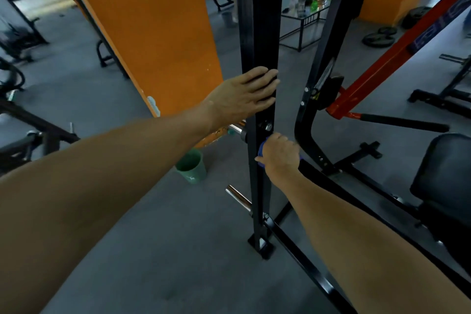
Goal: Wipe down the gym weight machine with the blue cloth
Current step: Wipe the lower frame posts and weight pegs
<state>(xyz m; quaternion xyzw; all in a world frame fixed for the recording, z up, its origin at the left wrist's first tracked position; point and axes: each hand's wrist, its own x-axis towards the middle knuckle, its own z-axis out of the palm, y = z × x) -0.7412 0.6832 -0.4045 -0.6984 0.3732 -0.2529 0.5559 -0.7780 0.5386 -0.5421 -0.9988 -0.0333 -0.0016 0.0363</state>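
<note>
My left hand (246,94) lies flat with straight fingers on the black upright (260,33), I think to steady myself. My right hand (280,155) grips the blue cloth (262,151), pressing it on the same post lower down to wipe it.

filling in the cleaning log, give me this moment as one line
phase: wiping | right hand: presses blue cloth on black upright post | left hand: flat on post above | green bucket: floor

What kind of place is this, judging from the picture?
Most likely a gym. Weight plates lie on the grey floor, a black upright post of a weight machine carries chrome plate pegs, and a padded black seat sits to the right.
</note>
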